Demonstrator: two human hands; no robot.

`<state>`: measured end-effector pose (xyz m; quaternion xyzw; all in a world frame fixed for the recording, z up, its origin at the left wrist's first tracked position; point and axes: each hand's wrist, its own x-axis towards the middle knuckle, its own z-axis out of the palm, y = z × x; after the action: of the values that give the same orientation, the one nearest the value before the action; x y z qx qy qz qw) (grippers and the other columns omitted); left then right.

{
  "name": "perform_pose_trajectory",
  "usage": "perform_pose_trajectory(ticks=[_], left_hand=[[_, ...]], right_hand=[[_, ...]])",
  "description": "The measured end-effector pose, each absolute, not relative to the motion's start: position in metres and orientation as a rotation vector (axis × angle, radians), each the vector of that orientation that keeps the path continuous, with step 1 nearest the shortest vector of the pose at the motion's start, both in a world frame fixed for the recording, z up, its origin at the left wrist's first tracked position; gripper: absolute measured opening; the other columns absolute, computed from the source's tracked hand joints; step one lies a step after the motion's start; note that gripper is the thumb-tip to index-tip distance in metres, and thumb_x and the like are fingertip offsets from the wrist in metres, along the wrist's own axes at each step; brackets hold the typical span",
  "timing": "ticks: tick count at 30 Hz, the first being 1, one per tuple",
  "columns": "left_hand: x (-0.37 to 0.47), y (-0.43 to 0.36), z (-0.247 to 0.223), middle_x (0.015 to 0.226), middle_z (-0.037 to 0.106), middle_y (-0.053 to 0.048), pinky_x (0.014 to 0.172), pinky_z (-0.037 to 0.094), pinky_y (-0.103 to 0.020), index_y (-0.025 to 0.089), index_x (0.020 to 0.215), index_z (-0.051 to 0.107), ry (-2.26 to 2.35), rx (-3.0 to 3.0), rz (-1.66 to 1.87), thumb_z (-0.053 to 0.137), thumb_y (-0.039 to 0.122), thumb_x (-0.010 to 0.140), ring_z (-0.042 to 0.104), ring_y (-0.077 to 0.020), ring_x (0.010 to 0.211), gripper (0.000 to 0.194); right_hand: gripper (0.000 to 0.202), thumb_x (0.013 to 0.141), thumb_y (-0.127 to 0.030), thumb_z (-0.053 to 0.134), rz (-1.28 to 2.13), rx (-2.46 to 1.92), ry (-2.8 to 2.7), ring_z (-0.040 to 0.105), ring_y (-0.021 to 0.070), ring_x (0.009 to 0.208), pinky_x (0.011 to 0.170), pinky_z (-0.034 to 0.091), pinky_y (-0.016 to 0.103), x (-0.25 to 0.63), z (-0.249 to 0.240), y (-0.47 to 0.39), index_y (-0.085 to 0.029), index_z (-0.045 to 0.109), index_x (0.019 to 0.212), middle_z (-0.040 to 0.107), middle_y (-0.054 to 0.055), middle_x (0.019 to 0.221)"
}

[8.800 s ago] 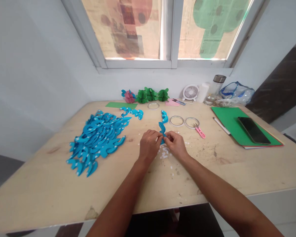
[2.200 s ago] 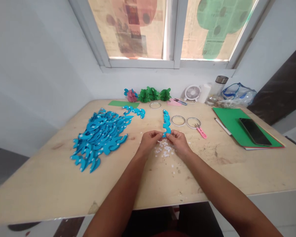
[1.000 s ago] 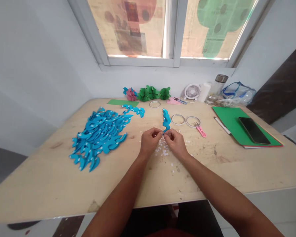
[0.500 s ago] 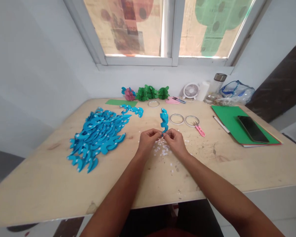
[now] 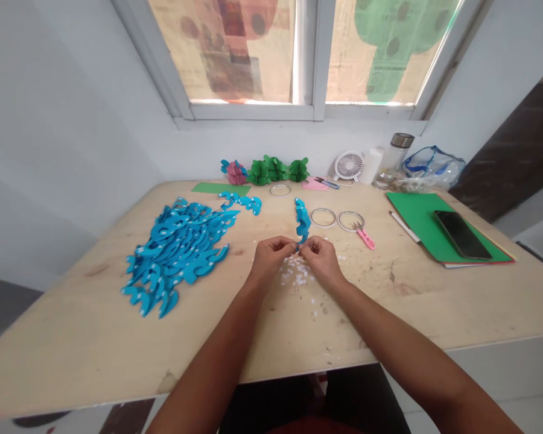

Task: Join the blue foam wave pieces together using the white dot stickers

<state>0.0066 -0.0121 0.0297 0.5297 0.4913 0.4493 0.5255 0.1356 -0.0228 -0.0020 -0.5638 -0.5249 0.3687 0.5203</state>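
While both hands' grip (image 5: 270,259) (image 5: 322,258) pinches blue paper (image 5: 303,220), a window (image 5: 319,60) overlooks the wooden table (image 5: 113,349).

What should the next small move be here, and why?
Probably a small peel at the near end of the blue strip: the left hand and right hand pinch there, fingertips close together, white scraps lie scattered just nearer the person, and the blue pile is dotted with white.

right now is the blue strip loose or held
Held: left hand and right hand pinch the blue strip at its near end.
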Motion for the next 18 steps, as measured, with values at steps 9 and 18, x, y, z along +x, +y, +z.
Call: perform_pose_trajectory(ticks=[9,18], left_hand=[[0.0063,-0.0119,0.0285,0.059,0.065,-0.002,0.051,0.042,-0.022,0.013,0.062,0.069,1.168,1.293,1.081,0.065,0.027,0.058,0.055,-0.0134,0.056,0.015],[0.0061,-0.0115,0.0270,0.059,0.065,-0.002,0.051,0.042,-0.022,0.013,0.063,0.069,1.160,1.281,1.067,0.065,0.028,0.059,0.055,-0.0133,0.055,0.016]], right_hand=[[0.011,0.065,-0.026,0.055,0.884,-1.366,-1.247,0.047,0.0110,0.052,0.050,0.036,0.022,0.1354,-0.0006,-0.0238,-0.017,0.055,0.059,0.053,-0.003,0.054],[0.012,0.066,-0.028,0.055,0.925,-1.357,-1.213,0.047,0.0110,0.052,0.048,0.036,0.022,0.1341,0.0007,-0.0245,-0.017,0.054,0.060,0.054,-0.002,0.056]])
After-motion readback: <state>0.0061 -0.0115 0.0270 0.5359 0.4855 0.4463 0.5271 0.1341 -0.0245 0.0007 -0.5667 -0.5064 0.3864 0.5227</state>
